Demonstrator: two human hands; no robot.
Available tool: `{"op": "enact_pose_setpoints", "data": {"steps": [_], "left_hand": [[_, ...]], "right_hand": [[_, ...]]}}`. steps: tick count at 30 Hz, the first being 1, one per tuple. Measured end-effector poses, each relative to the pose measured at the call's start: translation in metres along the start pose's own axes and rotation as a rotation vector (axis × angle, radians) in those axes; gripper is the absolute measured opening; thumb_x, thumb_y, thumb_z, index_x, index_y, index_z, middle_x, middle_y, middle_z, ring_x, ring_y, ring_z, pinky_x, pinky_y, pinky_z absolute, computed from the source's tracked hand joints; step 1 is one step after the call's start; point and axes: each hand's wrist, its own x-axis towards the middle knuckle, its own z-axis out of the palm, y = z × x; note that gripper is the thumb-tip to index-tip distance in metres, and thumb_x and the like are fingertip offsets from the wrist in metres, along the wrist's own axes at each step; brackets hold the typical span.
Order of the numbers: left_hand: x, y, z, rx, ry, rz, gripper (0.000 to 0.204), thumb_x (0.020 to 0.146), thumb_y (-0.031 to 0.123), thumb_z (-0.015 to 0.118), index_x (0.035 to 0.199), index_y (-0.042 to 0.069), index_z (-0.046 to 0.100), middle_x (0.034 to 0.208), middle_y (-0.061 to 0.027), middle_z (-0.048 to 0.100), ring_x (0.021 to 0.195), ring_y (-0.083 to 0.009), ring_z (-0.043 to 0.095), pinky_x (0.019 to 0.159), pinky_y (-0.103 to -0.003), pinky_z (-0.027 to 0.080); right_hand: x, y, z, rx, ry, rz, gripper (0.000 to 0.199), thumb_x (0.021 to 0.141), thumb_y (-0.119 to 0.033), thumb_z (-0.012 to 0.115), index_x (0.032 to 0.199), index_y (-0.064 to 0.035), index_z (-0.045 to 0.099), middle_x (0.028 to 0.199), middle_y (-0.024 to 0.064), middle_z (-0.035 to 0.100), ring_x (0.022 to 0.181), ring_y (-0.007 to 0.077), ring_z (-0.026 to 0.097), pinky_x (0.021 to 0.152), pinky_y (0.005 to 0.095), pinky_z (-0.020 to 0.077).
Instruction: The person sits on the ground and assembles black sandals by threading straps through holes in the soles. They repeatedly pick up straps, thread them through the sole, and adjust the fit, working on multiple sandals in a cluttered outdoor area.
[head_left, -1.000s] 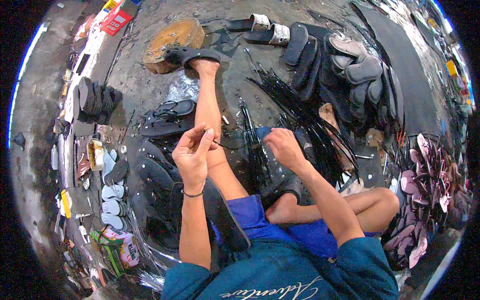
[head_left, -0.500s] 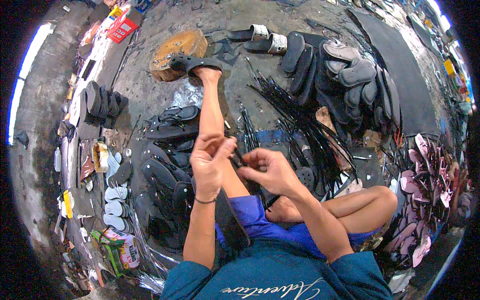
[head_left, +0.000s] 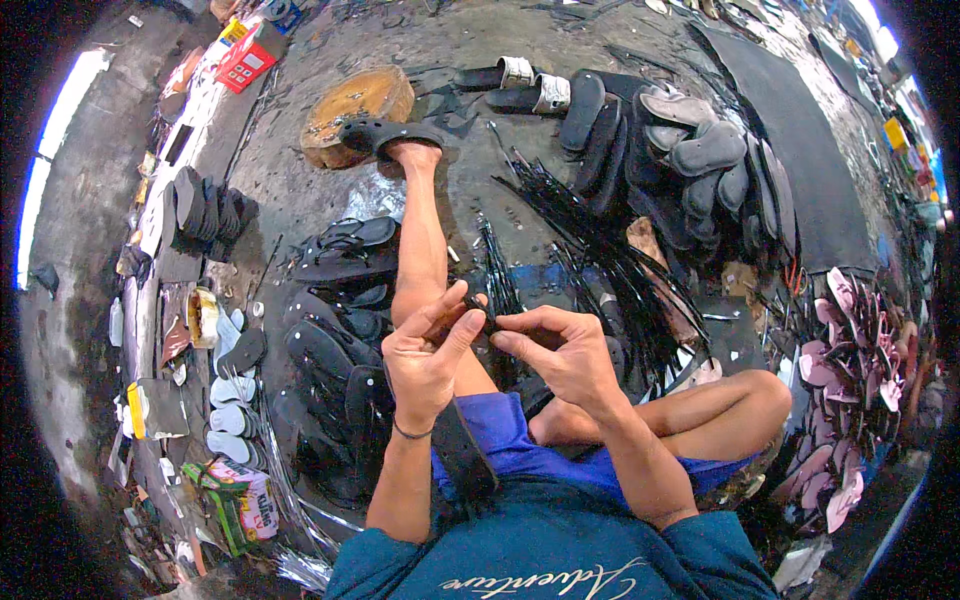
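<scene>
Above my lap, a small black strap-like piece [head_left: 484,312] is pinched between both hands; its exact shape is partly hidden by fingers. My left hand [head_left: 422,365], a dark band at its wrist, has thumb and fingers closed on one side of it. My right hand [head_left: 566,355] grips the other side between thumb and forefinger. A long dark sole [head_left: 466,455] rests on my left thigh beside the left wrist. Left of my leg lies a pile of black flip-flops [head_left: 335,350]. Bundled glossy black strips [head_left: 600,250] lie on the floor beyond the right hand.
My outstretched foot wears a black clog [head_left: 390,135] against a round wooden block [head_left: 350,105]. Stacked dark soles [head_left: 605,140] and grey soles [head_left: 710,150] stand far right, before a black sheet [head_left: 800,130]. Pink soles [head_left: 840,400] heap at right; pale-blue soles [head_left: 232,420] lie left.
My hands have come together around the small black piece. The right hand has shifted right and slightly down, and its fingers now pinch more plainly.
</scene>
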Motion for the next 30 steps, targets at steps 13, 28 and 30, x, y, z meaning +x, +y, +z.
{"op": "enact_pose_setpoints", "data": {"steps": [13,28,30], "left_hand": [[-0.013,-0.001,0.006,0.157,0.019,-0.034,0.031,0.089,-0.001,0.073,0.119,-0.004,0.069,0.106,-0.0128,0.074,0.091,-0.0134,0.07,0.081,-0.024,0.058],[-0.098,-0.061,-0.106,0.617,0.157,-0.135,0.083,0.089,0.016,0.076,0.15,-0.009,0.025,0.149,-0.0231,0.041,0.133,-0.0272,0.047,0.112,-0.038,0.038],[-0.087,-0.034,-0.082,0.389,0.133,-0.179,0.073,0.092,0.011,0.072,0.148,-0.009,0.029,0.143,-0.0205,0.048,0.128,-0.0245,0.052,0.109,-0.036,0.041]], "right_hand": [[-0.008,-0.001,0.01,-0.092,0.054,-0.239,0.022,0.086,-0.011,0.078,0.107,-0.0051,0.075,0.09,0.006,0.073,0.079,0.0147,0.069,0.069,0.0279,0.0556],[-0.021,0.011,0.012,0.357,-0.105,0.141,0.016,0.094,-0.003,0.068,0.11,0.0023,0.068,0.099,0.012,0.074,0.085,0.0149,0.07,0.073,0.0265,0.0576],[-0.022,0.006,0.014,0.331,-0.071,0.114,0.018,0.092,-0.006,0.071,0.109,0.0016,0.07,0.096,0.0105,0.074,0.083,0.0131,0.07,0.073,0.0261,0.0555]]}}
